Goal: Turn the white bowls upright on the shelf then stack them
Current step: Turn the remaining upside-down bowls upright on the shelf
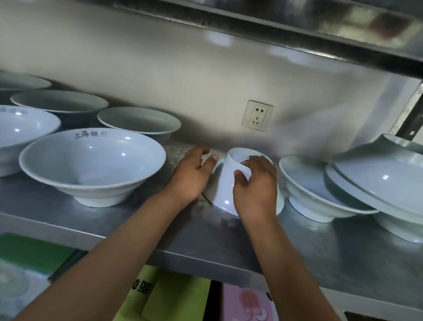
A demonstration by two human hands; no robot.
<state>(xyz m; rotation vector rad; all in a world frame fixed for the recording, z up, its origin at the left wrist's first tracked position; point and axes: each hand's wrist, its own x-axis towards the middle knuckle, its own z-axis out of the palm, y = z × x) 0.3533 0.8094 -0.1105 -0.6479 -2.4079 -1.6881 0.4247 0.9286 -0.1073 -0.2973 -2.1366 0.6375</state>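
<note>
Bowl white, glossy, upside down between hands

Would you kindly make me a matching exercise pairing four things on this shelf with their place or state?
Things:
1. Lettered bowl
2. Middle bowl
3. Socket
4. Tilted bowl

Places or states:
A. On the back wall
B. Upside down, between both hands
C. Upright, left of the left hand
D. Leaning on other bowls at the far right

The right hand grips the middle bowl.

Pairs: 1-C, 2-B, 3-A, 4-D
</note>
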